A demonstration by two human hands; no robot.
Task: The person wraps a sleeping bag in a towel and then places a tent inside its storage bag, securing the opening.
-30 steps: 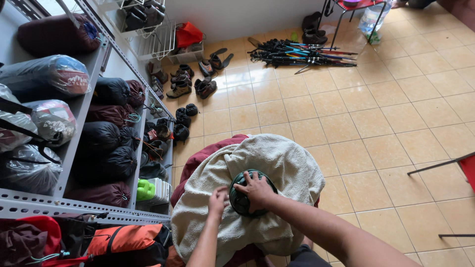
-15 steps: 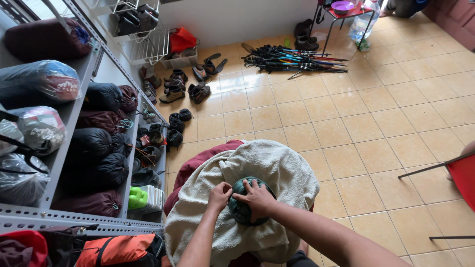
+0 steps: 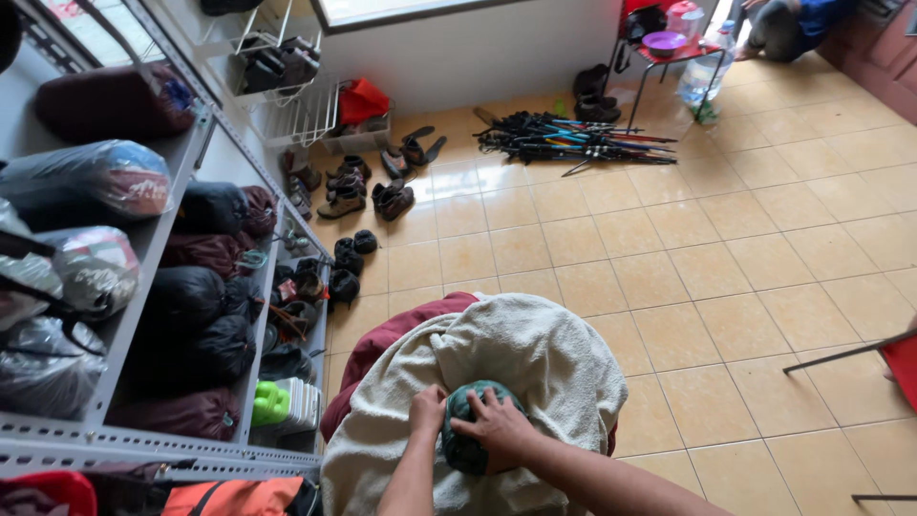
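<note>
Two hands press a dark green bundle into a pale, fuzzy cream sleeping bag.

Head view: the right hand lies spread over the top of the dark green rounded fabric bundle, fingers splayed and pushing down on it. The left hand is curled just left of it, fingers pinching the bundle's edge where it meets the cream fleece-like sleeping bag, which bulges around and beyond both hands. A maroon fabric layer shows beneath the cream one, up and left of the left hand. Farther left stands a grey metal shelf rack loaded with dark stuffed sacks. Well beyond the hands, on the tan tiled floor, lie shoes and a pile of trekking poles.
</note>
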